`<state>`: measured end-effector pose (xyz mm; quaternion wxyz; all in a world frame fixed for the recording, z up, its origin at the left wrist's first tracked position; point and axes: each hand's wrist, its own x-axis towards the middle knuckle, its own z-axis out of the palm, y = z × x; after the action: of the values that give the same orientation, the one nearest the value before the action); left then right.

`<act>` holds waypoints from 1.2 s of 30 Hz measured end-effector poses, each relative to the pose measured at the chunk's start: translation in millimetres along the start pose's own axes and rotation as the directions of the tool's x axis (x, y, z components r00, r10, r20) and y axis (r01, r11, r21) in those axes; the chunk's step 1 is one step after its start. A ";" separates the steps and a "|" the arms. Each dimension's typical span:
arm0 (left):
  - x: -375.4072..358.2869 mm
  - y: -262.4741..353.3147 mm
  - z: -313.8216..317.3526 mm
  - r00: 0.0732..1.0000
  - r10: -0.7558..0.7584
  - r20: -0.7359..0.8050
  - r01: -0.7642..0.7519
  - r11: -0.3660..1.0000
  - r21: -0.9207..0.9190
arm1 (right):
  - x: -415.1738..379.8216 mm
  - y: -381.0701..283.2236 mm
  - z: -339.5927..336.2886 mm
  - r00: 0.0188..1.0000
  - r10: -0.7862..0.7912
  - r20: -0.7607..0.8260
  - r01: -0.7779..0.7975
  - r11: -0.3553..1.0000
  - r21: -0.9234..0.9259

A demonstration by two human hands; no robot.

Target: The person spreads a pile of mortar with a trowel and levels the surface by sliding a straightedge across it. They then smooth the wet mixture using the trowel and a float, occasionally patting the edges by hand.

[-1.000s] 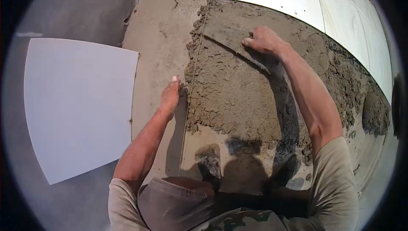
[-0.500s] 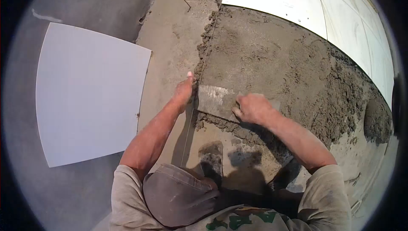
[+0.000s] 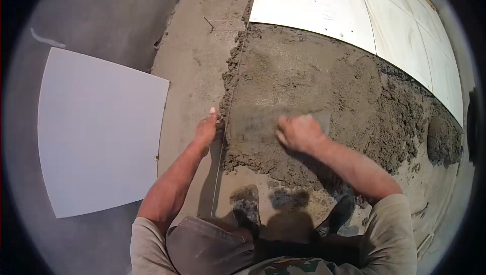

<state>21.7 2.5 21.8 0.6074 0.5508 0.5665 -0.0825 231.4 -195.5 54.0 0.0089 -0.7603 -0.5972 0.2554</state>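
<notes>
1. Head view: I've got the right hand point(image 3: 302, 132) clamped on a flat grey rectangular trowel point(image 3: 255, 123), handle hidden; blade lies on the rough grey mortar bed point(image 3: 304, 75), presumably gripped low to stay level.
2. Left hand point(image 3: 206, 129): beside the thin pale string point(image 3: 216, 184), fingers part-curled; can't tell if holding anything.
3. String edges mortar, likely a straight guide.
4. Loose white flat tile point(image 3: 101, 133) left, apart; laid white tiles point(image 3: 309, 14) beyond; dusty grey floor point(image 3: 111, 17), sunlit.

A construction site — mortar point(image 3: 357, 93) spread beside white tiles point(image 3: 309, 14).
</notes>
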 end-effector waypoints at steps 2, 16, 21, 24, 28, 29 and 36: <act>7.7 -5.8 -4.5 1.000 0.014 0.001 -0.014 0.999 -0.048 | 21.2 28.5 -9.4 0.992 0.058 -0.113 -0.063 0.997 -0.037; 29.8 -10.1 -9.3 0.998 0.010 -0.060 -0.010 1.000 -0.012 | 120.4 84.5 -84.1 0.874 0.486 -0.001 -0.486 0.874 0.001; 20.3 -2.4 -9.5 0.999 0.009 -0.036 -0.010 0.999 -0.033 | 75.6 136.6 -51.4 0.803 0.577 -0.149 -0.566 0.817 0.111; 15.1 -9.5 -9.6 0.999 0.032 -0.022 -0.033 0.998 -0.044 | 50.8 120.9 -39.3 0.765 0.632 -0.123 -0.611 0.773 0.169; 9.1 -11.7 -7.5 0.999 0.040 -0.004 -0.039 0.998 0.040 | 36.8 82.4 -29.6 0.823 0.567 0.025 -0.556 0.796 0.239; 13.1 -19.1 -9.1 0.999 0.039 -0.004 -0.039 0.998 0.042 | 35.9 63.3 -27.7 0.851 0.520 0.075 -0.523 0.822 0.227; 2.6 -17.1 -4.8 0.999 -0.026 0.029 0.025 0.999 0.028 | -9.2 -41.6 5.4 0.932 0.295 0.208 -0.329 0.932 0.150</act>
<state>7.4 1.0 11.0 0.6069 0.5504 0.5635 -0.1060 190.3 -193.5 66.0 -0.0171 -0.8151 -0.4408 0.3756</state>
